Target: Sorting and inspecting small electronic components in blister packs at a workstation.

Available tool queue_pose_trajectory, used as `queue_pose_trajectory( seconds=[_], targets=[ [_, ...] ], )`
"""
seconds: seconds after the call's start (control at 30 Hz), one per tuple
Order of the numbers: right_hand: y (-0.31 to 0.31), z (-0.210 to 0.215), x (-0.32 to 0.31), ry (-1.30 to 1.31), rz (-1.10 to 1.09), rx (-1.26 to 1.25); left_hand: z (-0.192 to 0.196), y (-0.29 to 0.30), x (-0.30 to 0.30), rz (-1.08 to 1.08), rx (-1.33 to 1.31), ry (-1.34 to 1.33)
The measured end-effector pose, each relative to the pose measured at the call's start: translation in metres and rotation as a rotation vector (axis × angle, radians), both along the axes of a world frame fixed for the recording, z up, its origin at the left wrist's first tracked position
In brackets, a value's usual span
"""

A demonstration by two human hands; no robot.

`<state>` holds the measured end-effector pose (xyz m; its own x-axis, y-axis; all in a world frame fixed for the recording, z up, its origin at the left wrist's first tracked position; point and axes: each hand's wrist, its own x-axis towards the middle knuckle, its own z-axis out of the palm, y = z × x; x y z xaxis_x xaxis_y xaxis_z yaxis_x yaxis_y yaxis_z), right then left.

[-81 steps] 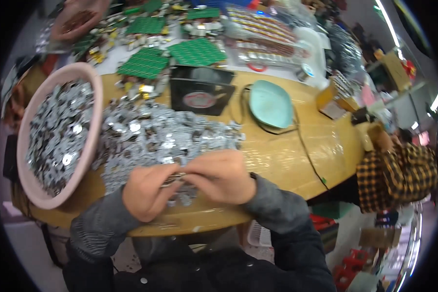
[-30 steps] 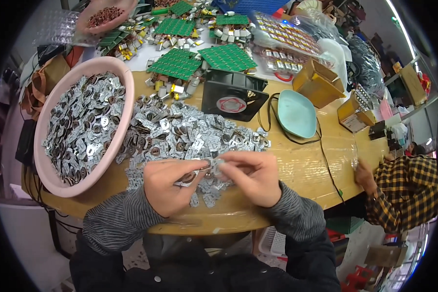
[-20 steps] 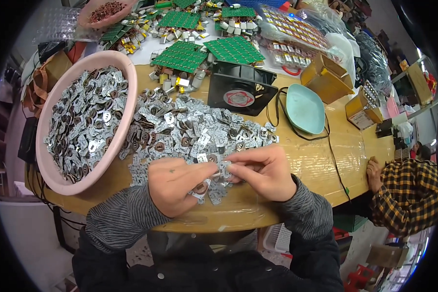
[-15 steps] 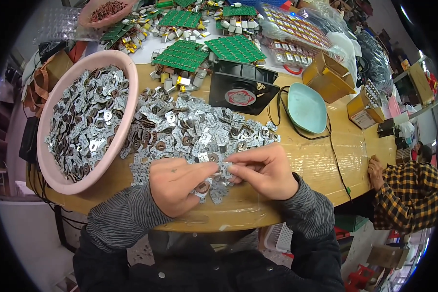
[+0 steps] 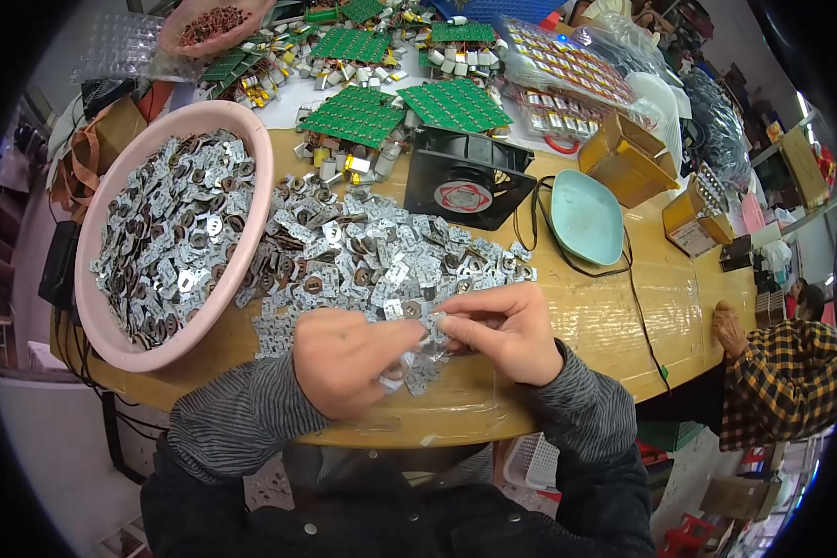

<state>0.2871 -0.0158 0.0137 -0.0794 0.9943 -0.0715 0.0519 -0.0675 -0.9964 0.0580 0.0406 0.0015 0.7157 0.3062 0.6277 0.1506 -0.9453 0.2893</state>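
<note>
L hand (image 5: pixel 344 361) is blurred, fingers curled over; vs 0.5 s ago it's rolled further, so the small silvery metal pc (image 5: pixel 395 374) below it is less clear; can't tell if gripped. R hand (image 5: pixel 440 314) still has thumb & index nearly together, prob. pinching a thin grey metal plate; handling looks mid-step. Beyond: heap of flat silver-grey metal pcs (image 5: pixel 381 251) on yellow-brown wooden table (image 5: pixel 581 316), then black square fan (image 5: pixel 460 177).

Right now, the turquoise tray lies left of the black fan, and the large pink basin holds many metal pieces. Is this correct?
Not quite: the head view shows the turquoise tray to the right of the black fan. The large pink basin does hold many metal pieces.
</note>
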Motion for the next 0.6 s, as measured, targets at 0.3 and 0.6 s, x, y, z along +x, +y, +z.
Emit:
queue_pose_trajectory(
  seconds=[0.3, 0.6],
  targets=[
    [0.006, 0.002, 0.001, -0.065, 0.021, -0.092, -0.008, -0.001, 0.010, -0.077, -0.489, -0.156],
    [0.011, 0.011, 0.011, 0.095, -0.143, -0.138, 0.001, 0.001, 0.007, 0.056, -0.739, -0.193]
  ],
)
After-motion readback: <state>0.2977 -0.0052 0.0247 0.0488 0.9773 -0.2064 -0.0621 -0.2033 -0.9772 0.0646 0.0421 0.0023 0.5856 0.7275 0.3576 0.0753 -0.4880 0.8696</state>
